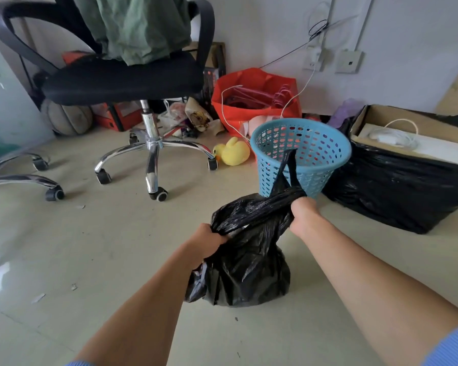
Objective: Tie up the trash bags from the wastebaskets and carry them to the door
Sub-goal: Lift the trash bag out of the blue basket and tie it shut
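Floor [103, 247]: bag [249, 273] sitting near, basket [315, 154] farther.
Hands: left hand [209, 239] and right hand [303, 210] gripping bag ends.
Risk: hard pulling possibly tearing plastic.

Pale tiled floor [117, 247], white wall [275, 27], black office chair [122, 77] (chrome base)

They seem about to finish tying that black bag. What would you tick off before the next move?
1. Left hand grips one gathered end of the trash bag: ok.
2. Right hand grips the other gathered end: ok.
3. Bag is out of the blue wastebasket and rests on the floor: ok.
4. Knot closed: cannot tell, because the right hand hides where the ends cross.
5. Yellow duck and chair wheels lie apart from the bag: ok.
6. Bag free of tears: cannot tell.
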`<state>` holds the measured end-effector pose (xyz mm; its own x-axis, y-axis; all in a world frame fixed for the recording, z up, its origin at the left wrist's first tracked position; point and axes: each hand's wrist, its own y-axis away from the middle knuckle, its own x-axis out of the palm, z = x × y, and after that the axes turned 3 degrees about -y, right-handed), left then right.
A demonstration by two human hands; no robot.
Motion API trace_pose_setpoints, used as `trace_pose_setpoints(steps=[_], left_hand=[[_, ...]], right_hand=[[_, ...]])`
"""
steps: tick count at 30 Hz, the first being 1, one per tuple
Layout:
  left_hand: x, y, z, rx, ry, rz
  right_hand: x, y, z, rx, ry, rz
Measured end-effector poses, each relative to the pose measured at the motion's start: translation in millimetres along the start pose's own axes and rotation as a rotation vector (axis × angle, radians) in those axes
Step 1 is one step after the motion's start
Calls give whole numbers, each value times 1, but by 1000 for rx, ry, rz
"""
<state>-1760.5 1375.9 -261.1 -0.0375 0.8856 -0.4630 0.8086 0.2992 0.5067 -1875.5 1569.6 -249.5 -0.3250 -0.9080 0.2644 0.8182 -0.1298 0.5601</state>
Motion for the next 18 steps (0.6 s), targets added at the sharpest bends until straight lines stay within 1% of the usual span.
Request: trace_pose_setpoints(steps=[1, 2, 4, 6, 8, 9, 11, 13, 14, 15, 16, 18], left_hand=[[0, 1, -1, -37, 142, 5], [0, 3, -3, -70, 274, 12], [0, 2, -4, -125, 484, 29], [-1, 2, -6, -146, 607, 30], [2, 4, -9, -138, 631, 44], [4, 6, -10, -135, 622, 54], [6, 8, -12, -123, 594, 60], [6, 8, -13, -88, 543, 50], [6, 10, -14, -55, 508, 51], [8, 11, -15, -12, 458, 55], [10, 11, -17, 42, 390, 51], [17, 11, -20, 142, 163, 2]], right_hand=[[-1, 3, 0, 20, 5, 36], [-2, 9, 0, 57, 10, 109], [-5, 21, 1, 143, 62, 333], [-8, 33, -1, 191, 180, 523], [-5, 38, -9, 151, 308, 572], [-1, 38, -14, 114, 335, 539], [9, 32, -22, 55, 308, 410], [14, 22, -27, 78, 213, 243], [13, 17, -29, 78, 239, 160], [11, 13, -31, 73, 312, 107], [9, 13, -34, 65, 423, 89], [5, 17, -43, -17, 739, 150]])
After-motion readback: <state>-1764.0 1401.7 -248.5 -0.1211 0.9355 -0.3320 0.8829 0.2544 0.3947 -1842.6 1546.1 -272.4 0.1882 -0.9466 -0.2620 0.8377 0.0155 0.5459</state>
